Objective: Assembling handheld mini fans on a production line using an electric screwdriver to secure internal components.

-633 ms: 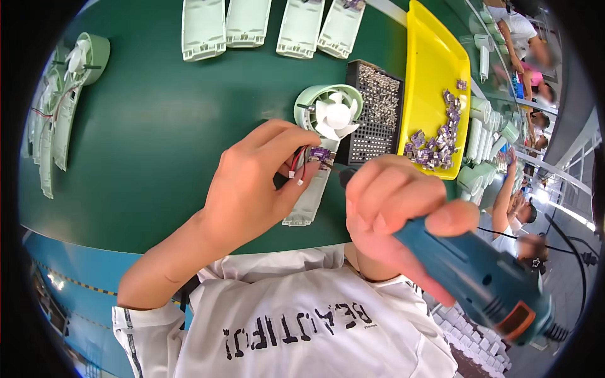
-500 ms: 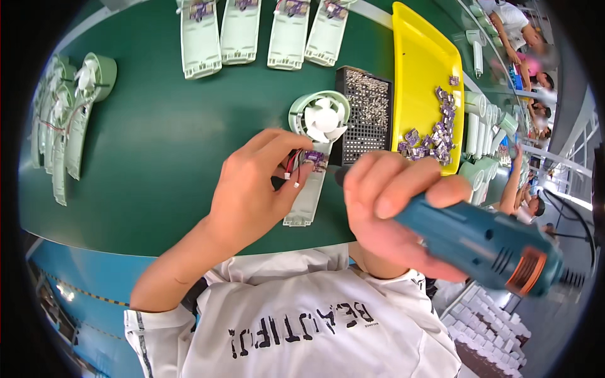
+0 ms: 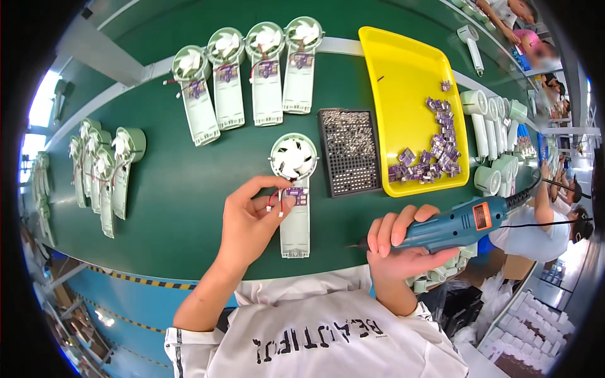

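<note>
An opened pale green handheld fan (image 3: 295,236) lies on the green table, with white blades (image 3: 293,157) at its far end. A small purple circuit board (image 3: 297,196) sits in its handle. My left hand (image 3: 249,217) is closed, thumb and finger pinching the board's left edge, and thin red and black wires with white plugs (image 3: 280,213) hang beside the fingertips. To the right, my right hand (image 3: 403,246) wraps round a blue-green electric screwdriver (image 3: 444,227). Its bit points left, apart from the fan.
A black perforated tray of small screws (image 3: 350,151) lies right of the fan, beside a yellow tray (image 3: 403,69) holding purple boards (image 3: 441,148). Several open fans (image 3: 268,94) form a row beyond; more fans (image 3: 104,167) stand at left. People work at far right.
The view has shifted, showing more of the table. My right hand has drawn the screwdriver back from the fan and holds it more level. My left hand stays at the circuit board.
</note>
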The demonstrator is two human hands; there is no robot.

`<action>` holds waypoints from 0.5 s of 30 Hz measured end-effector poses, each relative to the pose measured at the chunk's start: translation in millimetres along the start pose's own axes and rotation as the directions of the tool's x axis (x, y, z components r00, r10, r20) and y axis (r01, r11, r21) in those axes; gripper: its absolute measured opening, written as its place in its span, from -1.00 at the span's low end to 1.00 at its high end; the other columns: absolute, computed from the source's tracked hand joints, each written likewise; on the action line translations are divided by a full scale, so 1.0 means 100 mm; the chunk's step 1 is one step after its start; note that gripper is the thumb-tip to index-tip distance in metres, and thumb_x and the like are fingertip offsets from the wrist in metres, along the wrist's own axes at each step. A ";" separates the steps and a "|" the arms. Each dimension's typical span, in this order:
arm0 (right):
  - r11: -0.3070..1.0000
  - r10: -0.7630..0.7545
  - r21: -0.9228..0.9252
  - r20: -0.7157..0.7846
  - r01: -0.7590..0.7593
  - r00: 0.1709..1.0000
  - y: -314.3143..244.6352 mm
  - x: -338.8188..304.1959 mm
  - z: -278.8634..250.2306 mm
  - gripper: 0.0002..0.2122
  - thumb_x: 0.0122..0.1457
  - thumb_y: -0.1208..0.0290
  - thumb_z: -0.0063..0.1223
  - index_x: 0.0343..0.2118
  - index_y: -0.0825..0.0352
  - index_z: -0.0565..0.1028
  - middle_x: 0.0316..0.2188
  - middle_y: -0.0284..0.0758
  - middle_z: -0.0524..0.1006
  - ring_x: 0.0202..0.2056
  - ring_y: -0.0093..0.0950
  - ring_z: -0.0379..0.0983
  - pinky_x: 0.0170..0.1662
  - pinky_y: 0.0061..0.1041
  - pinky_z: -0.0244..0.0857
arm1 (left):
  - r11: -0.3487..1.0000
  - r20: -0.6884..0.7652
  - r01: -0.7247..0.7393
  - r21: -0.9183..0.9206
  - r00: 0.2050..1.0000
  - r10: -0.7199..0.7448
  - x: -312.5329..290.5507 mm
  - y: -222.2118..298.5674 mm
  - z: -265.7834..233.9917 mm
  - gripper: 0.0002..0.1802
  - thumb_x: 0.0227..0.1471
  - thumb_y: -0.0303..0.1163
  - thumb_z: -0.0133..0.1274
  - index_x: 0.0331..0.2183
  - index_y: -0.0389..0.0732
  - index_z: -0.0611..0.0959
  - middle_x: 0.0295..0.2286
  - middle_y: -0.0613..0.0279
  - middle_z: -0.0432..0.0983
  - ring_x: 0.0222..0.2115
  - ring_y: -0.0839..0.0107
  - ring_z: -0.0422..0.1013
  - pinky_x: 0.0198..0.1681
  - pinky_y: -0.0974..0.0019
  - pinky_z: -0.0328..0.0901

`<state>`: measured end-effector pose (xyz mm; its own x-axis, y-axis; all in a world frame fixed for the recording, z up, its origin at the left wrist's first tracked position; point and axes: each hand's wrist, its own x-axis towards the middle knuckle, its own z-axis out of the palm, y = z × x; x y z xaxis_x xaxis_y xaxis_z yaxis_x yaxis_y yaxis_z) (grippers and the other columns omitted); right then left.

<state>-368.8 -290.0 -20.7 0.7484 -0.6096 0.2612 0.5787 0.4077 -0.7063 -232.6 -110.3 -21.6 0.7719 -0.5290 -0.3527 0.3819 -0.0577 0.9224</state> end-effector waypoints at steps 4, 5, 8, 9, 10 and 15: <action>0.999 0.004 0.034 -0.030 -0.003 1.000 -0.02 0.00 -0.05 -0.26 0.15 -0.47 -0.42 -0.08 0.25 0.29 -0.54 -0.33 0.38 -0.72 -0.49 0.26 -0.72 -0.50 0.16 | 1.000 0.013 0.031 0.005 0.999 -0.031 0.01 0.02 0.02 -0.77 0.06 -0.72 0.09 -0.18 -0.38 0.58 -0.28 0.23 0.54 -0.34 0.59 0.48 -0.23 0.52 0.40; 0.999 -0.013 0.032 -0.031 0.014 0.999 -0.02 0.00 -0.07 -0.26 0.15 -0.47 -0.43 -0.08 0.25 0.30 -0.55 -0.33 0.38 -0.72 -0.49 0.27 -0.72 -0.50 0.16 | 0.999 -0.001 0.028 0.023 1.000 -0.028 0.01 0.03 0.03 -0.77 0.07 -0.72 0.08 -0.18 -0.39 0.58 -0.27 0.21 0.55 -0.33 0.59 0.48 -0.22 0.51 0.40; 0.998 -0.028 0.048 -0.047 0.030 0.998 0.01 0.01 -0.13 -0.26 0.15 -0.47 -0.43 -0.09 0.25 0.30 -0.56 -0.34 0.37 -0.73 -0.49 0.26 -0.73 -0.50 0.14 | 1.000 -0.017 0.007 0.029 1.000 -0.007 0.02 0.07 0.06 -0.79 0.08 -0.73 0.06 -0.19 -0.40 0.59 -0.26 0.19 0.55 -0.33 0.57 0.48 -0.22 0.51 0.40; 0.998 -0.017 0.052 -0.062 0.020 0.998 0.02 0.00 -0.15 -0.27 0.16 -0.47 -0.44 -0.09 0.24 0.30 -0.57 -0.35 0.37 -0.74 -0.49 0.25 -0.74 -0.51 0.13 | 0.998 -0.042 -0.039 0.038 0.998 0.041 0.02 0.08 0.08 -0.76 0.07 -0.74 0.04 -0.18 -0.37 0.61 -0.27 0.21 0.57 -0.33 0.60 0.50 -0.33 0.57 0.37; 0.997 -0.030 0.065 -0.060 0.034 0.998 0.03 0.00 -0.17 -0.27 0.16 -0.47 -0.44 -0.09 0.24 0.30 -0.57 -0.35 0.37 -0.74 -0.49 0.25 -0.74 -0.51 0.13 | 0.997 -0.040 -0.052 0.052 0.998 0.054 0.05 0.12 0.09 -0.76 0.07 -0.74 0.04 -0.18 -0.37 0.61 -0.27 0.21 0.57 -0.33 0.60 0.50 -0.33 0.57 0.37; 0.992 0.044 0.128 -0.220 -0.016 0.975 -0.02 -0.06 -0.23 -0.28 0.13 -0.48 -0.40 -0.15 0.23 0.28 -0.60 -0.36 0.34 -0.75 -0.52 0.23 -0.71 -0.49 0.16 | 0.976 -0.013 -0.192 0.106 0.981 0.195 0.27 0.41 0.11 -0.75 0.05 -0.75 0.04 -0.19 -0.38 0.62 -0.23 0.19 0.54 -0.31 0.53 0.52 -0.23 0.52 0.41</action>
<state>-382.0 -302.2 -36.1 0.6834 -0.7258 0.0791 0.6037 0.5007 -0.6204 -201.5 -136.8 8.4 0.8379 -0.5192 -0.1684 0.1702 -0.0446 0.9844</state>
